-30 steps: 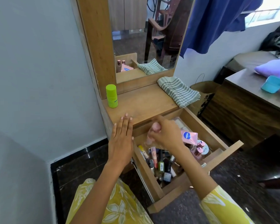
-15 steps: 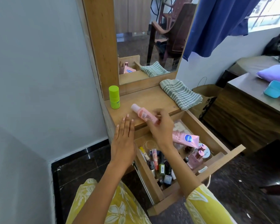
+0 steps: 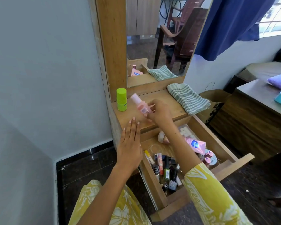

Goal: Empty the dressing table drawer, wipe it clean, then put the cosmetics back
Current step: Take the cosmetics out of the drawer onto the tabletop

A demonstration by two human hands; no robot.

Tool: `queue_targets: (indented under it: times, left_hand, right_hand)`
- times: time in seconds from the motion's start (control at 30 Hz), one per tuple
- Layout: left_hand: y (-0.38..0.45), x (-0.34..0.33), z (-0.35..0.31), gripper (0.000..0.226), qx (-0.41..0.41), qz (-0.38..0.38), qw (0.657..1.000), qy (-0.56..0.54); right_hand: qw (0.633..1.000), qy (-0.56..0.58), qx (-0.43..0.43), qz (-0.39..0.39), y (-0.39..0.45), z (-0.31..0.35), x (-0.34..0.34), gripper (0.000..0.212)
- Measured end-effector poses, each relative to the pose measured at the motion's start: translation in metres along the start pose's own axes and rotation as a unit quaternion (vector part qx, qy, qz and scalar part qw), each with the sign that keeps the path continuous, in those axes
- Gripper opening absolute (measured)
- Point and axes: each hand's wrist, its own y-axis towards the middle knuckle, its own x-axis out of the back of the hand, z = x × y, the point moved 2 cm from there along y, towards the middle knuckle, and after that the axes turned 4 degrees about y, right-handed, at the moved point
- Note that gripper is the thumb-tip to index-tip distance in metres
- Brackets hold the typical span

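Note:
The wooden drawer stands pulled out below the dressing table top. Inside lie several cosmetics: nail polish bottles, a pink tube with a blue logo, a makeup brush and a bag of cotton pads. My right hand grips a pink bottle by its base, tilted over the table top beside a green stick container. My left hand rests flat, fingers straight, on the table top's front left edge.
A striped green cloth lies folded at the table top's right, under the mirror. A paper bag stands on the floor to the right, beside a dark wooden table. Grey wall closes the left side.
My right hand has lifted the pink bottle out of the drawer and carried it up and left over the table top, toward the green container. My left hand has stayed flat.

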Motion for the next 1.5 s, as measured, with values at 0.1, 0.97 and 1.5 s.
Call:
queue_targets:
  times: [0.1,0.97,1.5]
  left_hand:
    - [0.000,-0.002,0.000,0.081,-0.008,-0.005,1.000,0.011]
    - [0.001,-0.001,0.002,0.081,-0.008,0.008,0.999,0.048]
    - [-0.003,-0.004,-0.009,0.073,-0.019,0.043,0.999,0.006]
  right_hand:
    - [0.986,0.158,-0.018,-0.057,0.009,0.001,-0.020,0.042]
    - [0.975,0.159,0.086,-0.126,-0.016,-0.022,-0.027,0.024]
    - [0.964,-0.230,-0.089,-0.099,-0.155,-0.103,0.043,0.023]
